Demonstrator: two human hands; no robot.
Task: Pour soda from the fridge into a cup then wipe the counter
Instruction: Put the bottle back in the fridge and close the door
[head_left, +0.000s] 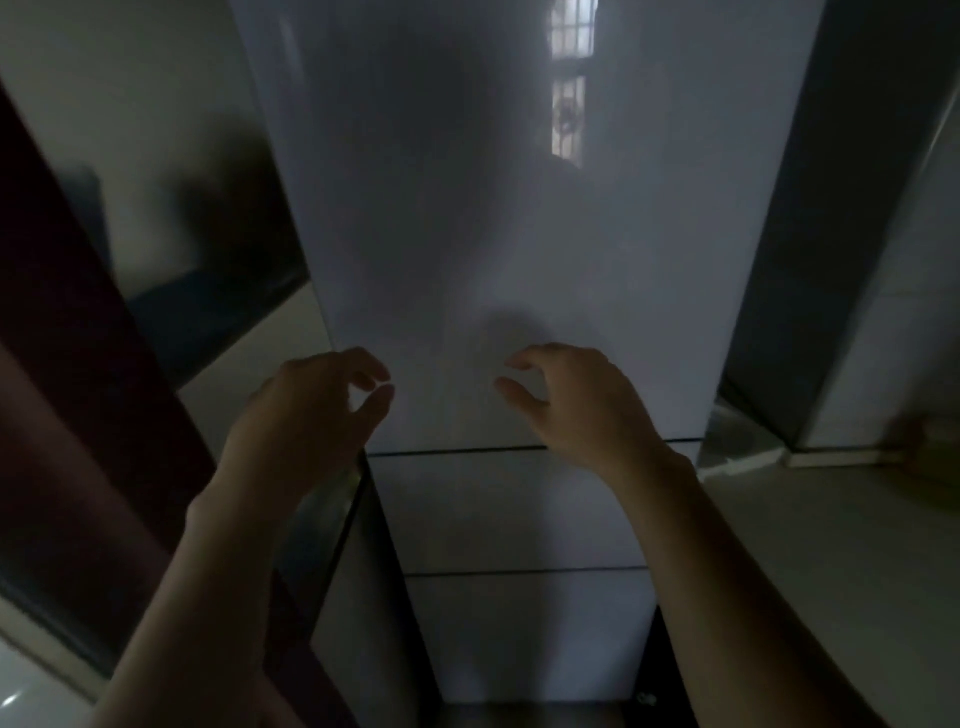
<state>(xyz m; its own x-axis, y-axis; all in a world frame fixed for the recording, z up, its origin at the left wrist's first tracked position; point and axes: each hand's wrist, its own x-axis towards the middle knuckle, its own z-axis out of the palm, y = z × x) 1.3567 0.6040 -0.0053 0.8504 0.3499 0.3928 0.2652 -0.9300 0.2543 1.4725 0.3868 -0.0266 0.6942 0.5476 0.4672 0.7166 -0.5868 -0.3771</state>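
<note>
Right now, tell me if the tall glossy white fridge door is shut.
Shut: the glossy white fridge door lies flush, only a thin seam below.

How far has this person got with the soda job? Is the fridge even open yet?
Nothing looks done yet. The fridge door is shut, and no soda or cup is in view. In hand: the left hand and right hand are raised before the door, fingers loosely curled, holding nothing. Left: opening it, taking the soda, pouring and wiping.
</note>
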